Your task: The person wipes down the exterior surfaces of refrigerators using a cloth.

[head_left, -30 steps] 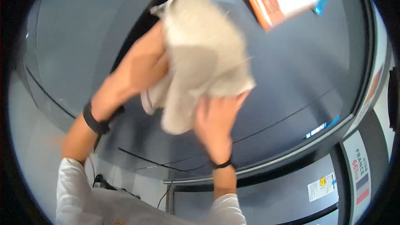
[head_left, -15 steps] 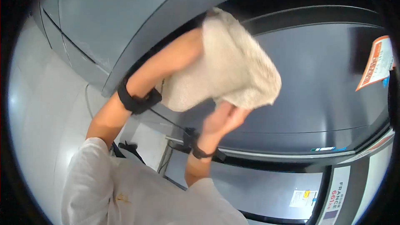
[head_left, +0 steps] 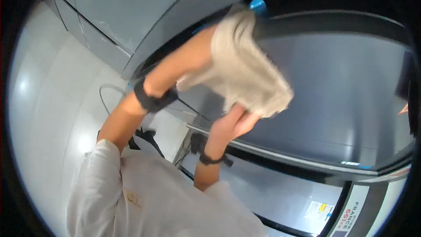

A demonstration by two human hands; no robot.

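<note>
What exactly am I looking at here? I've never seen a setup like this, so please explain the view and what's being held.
There is no machine at work: these are a person's two bare hands, seen by a camera worn on the head, looking forward and down. The white shirt at the bottom is the wearer's own. A beige cloth is at both hands: the right hand holds its lower edge, while the fingers of the left hand are hidden by it. Behind is a large, dark glossy panel; whether the cloth touches it, I can't tell. A small blue-and-white label sits near its lower edge. Further down is a strip lettered FRANCE.
</note>
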